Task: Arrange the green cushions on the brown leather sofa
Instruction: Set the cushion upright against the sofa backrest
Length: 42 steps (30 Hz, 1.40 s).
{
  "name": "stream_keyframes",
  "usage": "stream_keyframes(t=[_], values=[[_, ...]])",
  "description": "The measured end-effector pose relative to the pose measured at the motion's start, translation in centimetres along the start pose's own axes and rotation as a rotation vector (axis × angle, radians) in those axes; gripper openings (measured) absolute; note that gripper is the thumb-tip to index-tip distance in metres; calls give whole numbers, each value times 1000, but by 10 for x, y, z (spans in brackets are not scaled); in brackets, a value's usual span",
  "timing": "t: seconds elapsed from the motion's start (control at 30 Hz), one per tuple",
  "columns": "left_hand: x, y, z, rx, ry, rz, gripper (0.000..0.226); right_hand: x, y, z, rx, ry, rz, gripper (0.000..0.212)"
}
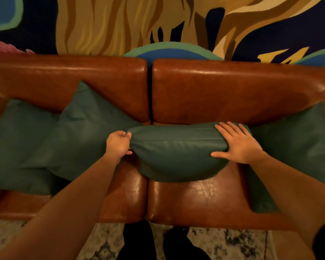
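A green cushion (176,152) lies across the middle of the brown leather sofa (204,87), over the gap between the two seat cushions. My left hand (118,144) pinches its left corner. My right hand (236,143) rests flat with fingers spread on its right end. Two more green cushions lean against the left backrest: one at the far left (21,143), one beside it tilted on a corner (86,132). Another green cushion (293,145) leans at the right end, partly hidden by my right arm.
A colourful painted wall (120,23) rises behind the sofa. A patterned rug (223,243) covers the floor in front of it, where my dark shoes (158,243) stand close to the sofa's front edge.
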<state>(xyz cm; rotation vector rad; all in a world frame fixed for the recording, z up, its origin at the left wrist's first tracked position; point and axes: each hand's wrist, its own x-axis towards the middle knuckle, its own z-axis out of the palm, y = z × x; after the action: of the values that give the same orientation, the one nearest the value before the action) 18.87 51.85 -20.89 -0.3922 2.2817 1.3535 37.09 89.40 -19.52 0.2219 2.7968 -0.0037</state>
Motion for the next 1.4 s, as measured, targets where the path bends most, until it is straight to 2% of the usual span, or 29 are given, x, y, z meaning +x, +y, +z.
stream_keyframes(t=[0.07, 0.13, 0.2, 0.27, 0.37, 0.43, 0.5, 0.63, 0.73, 0.87, 1.0, 1.1, 1.3, 1.4], values=[[-2, 1, 5, -7, 58, 12, 14, -2, 0, -4, 66, -4, 38, 102], [-3, -2, 10, -50, 97, 16, 23, -1, -4, -4, 160, 69, 127, 85], [-7, -4, 15, -139, 91, -4, 25, 0, -7, -2, 316, 183, 299, 64], [-13, -7, 19, -268, 33, -68, 19, 2, -8, -1, 576, 258, 480, 50], [-12, -5, 23, -359, -10, -106, 19, 8, -11, -8, 1010, 359, 710, 53], [-3, 1, 22, -349, -5, -111, 19, 17, -6, -10, 1146, 389, 874, 58], [11, 9, 20, -336, -17, -120, 21, 27, 4, -10, 1194, 390, 943, 50], [50, 26, 18, -343, -67, -130, 25, 55, 16, -17, 1225, 412, 996, 41], [76, 40, 17, -342, -108, -105, 14, 75, 19, -23, 1192, 439, 1026, 39], [111, 61, 14, -272, -143, -39, 16, 100, 18, -34, 1169, 442, 1045, 38], [142, 80, 15, -146, -139, -7, 17, 130, 22, -48, 1119, 383, 1037, 36], [162, 90, 24, -139, -119, -16, 18, 155, 32, -58, 1078, 342, 1024, 35], [181, 126, 38, -187, -64, -38, 13, 185, 56, -73, 1065, 381, 956, 35], [187, 139, 40, -185, -19, -60, 19, 185, 60, -74, 1087, 400, 920, 33]])
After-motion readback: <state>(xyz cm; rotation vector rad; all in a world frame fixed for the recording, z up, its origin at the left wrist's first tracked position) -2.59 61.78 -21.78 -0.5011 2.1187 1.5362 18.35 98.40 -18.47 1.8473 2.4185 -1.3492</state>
